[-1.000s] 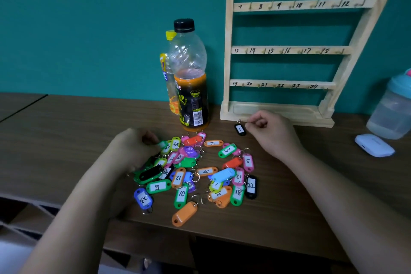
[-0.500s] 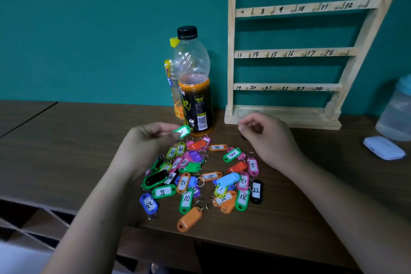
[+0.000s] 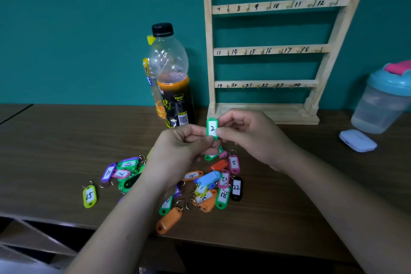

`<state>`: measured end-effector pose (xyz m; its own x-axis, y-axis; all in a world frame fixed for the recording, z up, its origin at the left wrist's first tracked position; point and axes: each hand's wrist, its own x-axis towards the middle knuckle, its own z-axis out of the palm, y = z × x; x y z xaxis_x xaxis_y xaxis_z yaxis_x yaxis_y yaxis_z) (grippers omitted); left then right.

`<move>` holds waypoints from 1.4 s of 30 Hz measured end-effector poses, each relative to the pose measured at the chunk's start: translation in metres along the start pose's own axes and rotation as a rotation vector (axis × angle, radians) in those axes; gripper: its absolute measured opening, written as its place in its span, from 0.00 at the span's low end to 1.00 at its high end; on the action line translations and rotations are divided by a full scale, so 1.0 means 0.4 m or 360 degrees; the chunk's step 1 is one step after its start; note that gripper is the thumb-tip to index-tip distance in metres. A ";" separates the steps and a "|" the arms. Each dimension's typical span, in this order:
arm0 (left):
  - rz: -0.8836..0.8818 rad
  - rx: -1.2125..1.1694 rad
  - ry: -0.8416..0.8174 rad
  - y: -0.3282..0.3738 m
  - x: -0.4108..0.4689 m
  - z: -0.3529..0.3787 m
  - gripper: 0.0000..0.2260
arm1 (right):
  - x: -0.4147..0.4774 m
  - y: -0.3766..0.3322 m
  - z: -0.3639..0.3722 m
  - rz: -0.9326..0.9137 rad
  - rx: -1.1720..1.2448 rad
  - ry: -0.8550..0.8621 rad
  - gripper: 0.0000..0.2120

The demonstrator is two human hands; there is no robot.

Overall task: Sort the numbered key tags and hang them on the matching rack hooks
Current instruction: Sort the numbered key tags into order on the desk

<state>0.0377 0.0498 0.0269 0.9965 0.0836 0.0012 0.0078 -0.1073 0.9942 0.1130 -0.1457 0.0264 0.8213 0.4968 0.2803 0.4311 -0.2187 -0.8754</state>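
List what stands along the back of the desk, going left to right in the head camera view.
black-capped bottle → wooden rack → shaker cup

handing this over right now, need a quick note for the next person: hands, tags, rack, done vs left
Left hand: pinches the lower end of the green plastic key tag marked 2.
Right hand: pinches the same tag's right edge; tag upright.
The other coloured tags lie in a loose pile on the brown wooden table, a yellow-green 15 tag apart at its left.
Pale wooden hook rack stands at the wall; hooks 7 to 24 all bare; rows above out of frame.
Done: nothing hung that shows. Left: hang 2, then the rest.
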 end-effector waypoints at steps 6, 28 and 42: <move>0.0080 0.0274 0.0011 0.006 -0.005 0.017 0.03 | -0.007 0.016 -0.019 0.0170 -0.0028 0.0118 0.06; 0.0208 0.1126 0.0281 -0.025 0.017 -0.169 0.07 | 0.039 0.154 -0.050 0.0394 -0.1097 0.0543 0.04; 0.0323 0.1582 0.0097 -0.044 0.060 0.001 0.08 | 0.016 0.117 0.018 0.0038 -0.0823 0.0406 0.03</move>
<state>0.0614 0.0534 0.0093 0.9810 0.0195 0.1932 -0.0678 -0.8980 0.4348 0.1356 -0.1467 -0.0155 0.8694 0.2825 0.4054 0.4854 -0.6414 -0.5941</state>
